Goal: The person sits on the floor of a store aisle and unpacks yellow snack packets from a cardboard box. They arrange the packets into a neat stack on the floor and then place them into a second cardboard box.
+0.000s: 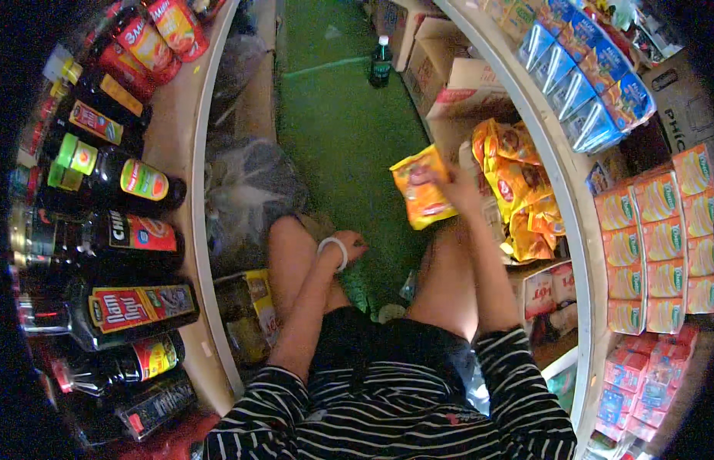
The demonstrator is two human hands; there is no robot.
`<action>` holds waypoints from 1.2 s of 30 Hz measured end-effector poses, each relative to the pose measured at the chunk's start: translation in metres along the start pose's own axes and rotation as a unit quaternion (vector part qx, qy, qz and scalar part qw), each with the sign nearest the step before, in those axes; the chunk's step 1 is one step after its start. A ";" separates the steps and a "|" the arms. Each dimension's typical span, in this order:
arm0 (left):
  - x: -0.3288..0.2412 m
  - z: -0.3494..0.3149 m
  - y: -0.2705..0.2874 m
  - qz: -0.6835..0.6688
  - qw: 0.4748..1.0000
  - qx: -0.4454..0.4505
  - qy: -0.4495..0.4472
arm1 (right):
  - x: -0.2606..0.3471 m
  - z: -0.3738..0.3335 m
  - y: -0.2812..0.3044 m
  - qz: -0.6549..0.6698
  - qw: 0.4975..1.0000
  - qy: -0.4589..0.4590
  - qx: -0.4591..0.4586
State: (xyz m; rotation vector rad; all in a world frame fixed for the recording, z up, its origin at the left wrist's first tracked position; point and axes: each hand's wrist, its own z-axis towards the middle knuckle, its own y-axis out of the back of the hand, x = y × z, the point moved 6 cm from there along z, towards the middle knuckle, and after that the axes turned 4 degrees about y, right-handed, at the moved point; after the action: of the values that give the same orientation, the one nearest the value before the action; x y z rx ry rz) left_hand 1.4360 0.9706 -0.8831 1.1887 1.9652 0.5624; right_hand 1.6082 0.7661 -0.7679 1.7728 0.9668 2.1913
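Observation:
My right hand [461, 190] grips the edge of an orange-yellow snack packet [423, 188], with the fingers partly behind the blur. The packet hangs tilted over the green floor, just above my right knee. Close to its right lies a pile of similar yellow-orange packets [518, 188] on the lower shelf. My left hand [351, 244] hovers beside my left knee, away from the packets, a white band around its wrist. Its fingers are small and dim here, so their pose is unclear.
Dark sauce bottles [142, 307] line the left shelf. A clear plastic bag [253, 184] sits below it. Opened cardboard boxes [464, 73] and a green bottle [381, 63] stand ahead. Stacked orange cartons [656, 245] and blue packs [591, 73] fill the right shelf, whose pale edge [560, 146] curves beside my arm.

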 end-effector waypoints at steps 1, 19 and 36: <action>0.025 0.019 -0.010 -0.040 0.997 -0.069 -0.017 | -0.019 0.007 -0.024 -0.084 0.996 0.028 -0.016; -0.032 0.003 -0.125 0.203 0.930 0.290 -0.098 | -0.046 -0.037 0.112 -0.461 0.846 0.093 -0.252; 0.095 0.285 0.026 -0.170 0.977 0.028 -0.123 | 0.048 -0.054 0.035 -0.175 0.928 0.193 -0.267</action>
State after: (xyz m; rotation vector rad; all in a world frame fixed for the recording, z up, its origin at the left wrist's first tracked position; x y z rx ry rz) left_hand 1.6478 1.0628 -1.0770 0.8777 1.9203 0.1746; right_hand 1.5541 0.7431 -0.7136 0.8775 0.5941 2.3017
